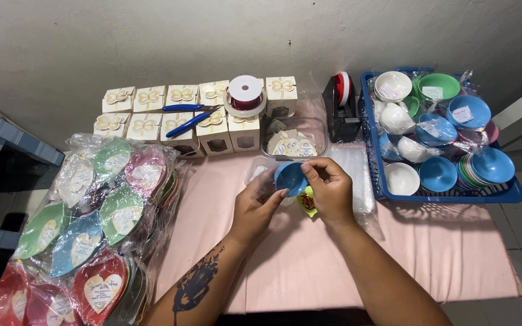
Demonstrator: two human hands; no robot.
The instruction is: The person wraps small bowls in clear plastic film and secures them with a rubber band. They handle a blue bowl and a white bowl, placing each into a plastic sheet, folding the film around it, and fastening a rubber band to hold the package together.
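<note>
Both hands clamp one small blue plastic bowl [290, 177] mid-frame: left hand [258, 208] underneath, right hand [331, 190] pinching its rim; best kept level over the pink tabletop [442, 253].

Landmark = pink tablecloth [430, 253]. Far edge: two rows of cream gift boxes [152, 111] with gold bows, blue-handled pliers [190, 124] and a ribbon spool [246, 95] lying on top of them, a clear tray of round tags [293, 143] just right of the boxes, then a black tape dispenser [341, 104]. Right edge: blue basket [454, 196] full of wrapped white, blue and green bowls; left edge: heap of bagged leaf-shaped dishes [86, 223] in green, pink, blue and red, spilling over the cloth's side.
</note>
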